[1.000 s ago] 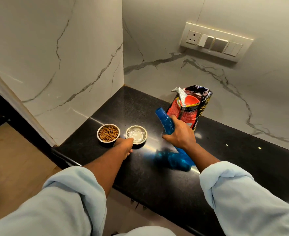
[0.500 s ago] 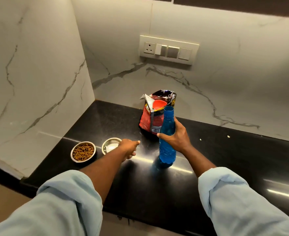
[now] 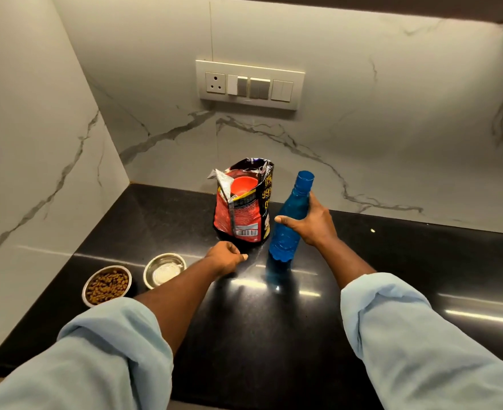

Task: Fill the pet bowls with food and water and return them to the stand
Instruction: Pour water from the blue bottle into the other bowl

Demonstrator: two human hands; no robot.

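Two hands work over one black surface (image 3: 274, 335). The right grip (image 3: 312, 223) is wrapped around the upper body of one blue bottle (image 3: 284, 242), thumb across the front and fingers behind. The bottle leans with its open neck up and to the right, and its base is at the surface just right of the food bag (image 3: 244, 214). Whether the base touches the surface cannot be told. The left grip (image 3: 225, 257) is curled into a fist with the thumb pointing right, low over the surface in front of the bag; whether it holds anything cannot be told. One bag stands open, with one red cup (image 3: 244, 186) inside. Two steel bowls sit side by side to the left: the food bowl (image 3: 85, 294), filled with brown kibble, and the second bowl (image 3: 147, 273), with pale, shiny contents. One switch panel (image 3: 250, 84) is mounted on the marble wall (image 3: 392, 128) behind.
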